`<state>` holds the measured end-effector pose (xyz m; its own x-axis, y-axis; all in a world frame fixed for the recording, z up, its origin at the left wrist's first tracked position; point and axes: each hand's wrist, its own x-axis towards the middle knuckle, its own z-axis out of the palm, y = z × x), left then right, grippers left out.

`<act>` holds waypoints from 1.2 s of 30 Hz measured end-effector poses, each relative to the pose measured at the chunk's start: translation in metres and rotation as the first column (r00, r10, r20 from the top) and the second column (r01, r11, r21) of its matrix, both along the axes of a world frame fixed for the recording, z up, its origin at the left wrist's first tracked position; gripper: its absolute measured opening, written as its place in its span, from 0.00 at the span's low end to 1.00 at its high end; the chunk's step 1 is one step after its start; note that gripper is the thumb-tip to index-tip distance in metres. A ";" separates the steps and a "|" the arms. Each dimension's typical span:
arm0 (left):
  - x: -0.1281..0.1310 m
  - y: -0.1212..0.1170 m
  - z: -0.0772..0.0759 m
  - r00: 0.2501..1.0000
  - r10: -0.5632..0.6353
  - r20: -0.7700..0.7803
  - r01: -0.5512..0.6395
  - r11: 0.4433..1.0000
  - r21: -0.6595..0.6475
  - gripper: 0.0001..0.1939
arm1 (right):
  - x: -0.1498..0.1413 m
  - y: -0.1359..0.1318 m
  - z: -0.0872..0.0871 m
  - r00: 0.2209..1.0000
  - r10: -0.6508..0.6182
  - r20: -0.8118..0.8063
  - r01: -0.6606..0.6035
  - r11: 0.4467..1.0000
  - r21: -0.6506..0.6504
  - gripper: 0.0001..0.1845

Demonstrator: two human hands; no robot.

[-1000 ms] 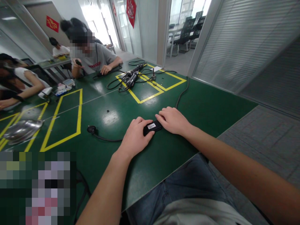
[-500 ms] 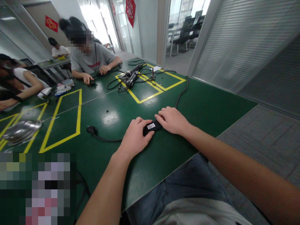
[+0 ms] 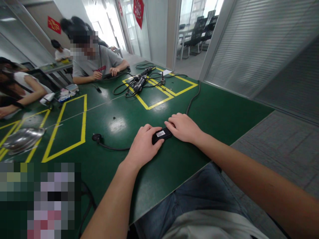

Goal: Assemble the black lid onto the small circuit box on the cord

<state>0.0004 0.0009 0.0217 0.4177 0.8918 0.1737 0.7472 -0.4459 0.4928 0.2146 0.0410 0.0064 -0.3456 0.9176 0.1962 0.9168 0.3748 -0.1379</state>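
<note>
**Black adapter (image 3: pixel 160 133) handled; plug (image 3: pixel 96 138) unconnected**

Head view: adapter on desk (image 3: pixel 224 109). Left hand's (image 3: pixel 143 146) grip is clamped on its left end. Right hand (image 3: pixel 185 128) covers its right end; grip closure cannot be told. Plug lies left of adapter.

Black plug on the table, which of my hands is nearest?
Your left hand, with the black cord running to it; your right hand is beyond the white label.
</note>
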 end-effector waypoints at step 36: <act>0.000 0.004 0.020 0.738 0.470 -0.484 -0.496 0.864 0.083 0.33 | 0.001 0.001 0.000 1.000 -0.007 -0.009 0.007 1.000 -0.013 0.28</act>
<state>0.0009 0.0047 0.0420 -0.0548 0.9982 0.0229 0.9981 0.0541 0.0308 0.2155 0.0423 0.0062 -0.3375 0.9225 0.1875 0.9181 0.3665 -0.1509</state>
